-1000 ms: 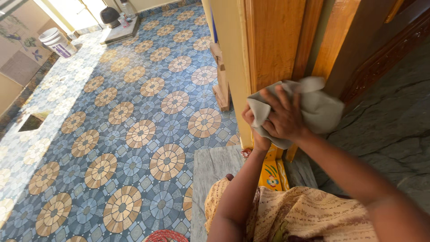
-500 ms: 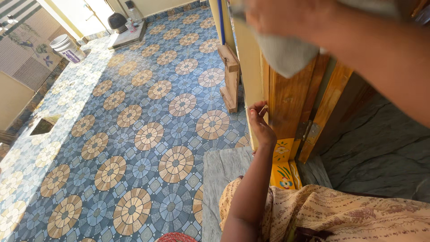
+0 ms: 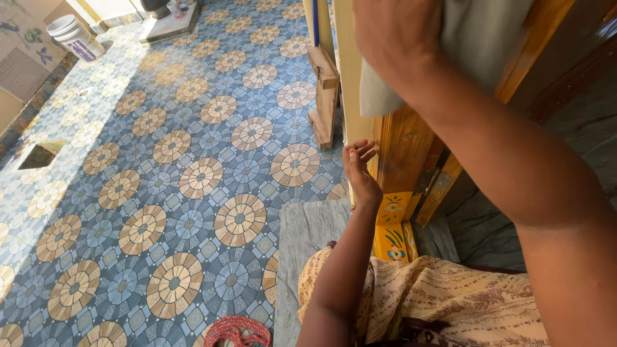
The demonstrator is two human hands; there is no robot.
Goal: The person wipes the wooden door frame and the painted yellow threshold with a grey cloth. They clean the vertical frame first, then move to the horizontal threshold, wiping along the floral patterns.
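Head view, looking down along a wooden door frame. Grips a grey cloth with the right hand, high on the frame's upper stretch, palm spread over the bunched fabric and pressing it to the wood; fingertips cut off by the top edge, a loose fold hanging below the wrist. Rests the left hand lower down against the frame's outer edge, fingers loosely parted and half curled, holding nothing, only touching the wood. Sits or crouches on a grey stone step, patterned garment gathered over the knees, just above the frame's painted yellow base.

Likely trouble, judged from this:
- Could drop the cloth, given the flat-palm press and the loose fold; would land on the step or the garment.
- Could snag that hanging fold on the metal hinge, bolted to the frame's inner edge, should the wipe come down that far.
- Could pinch the left fingers if the door swings, sitting so close to the hinge side.
- Could tip off balance: high reach with one arm, light brace with the other, near the step's edge above the tiled floor.

Well apart and out of harm: wooden stand leaning by the frame, white bucket at the floor's far corner, red coil at the bottom edge.
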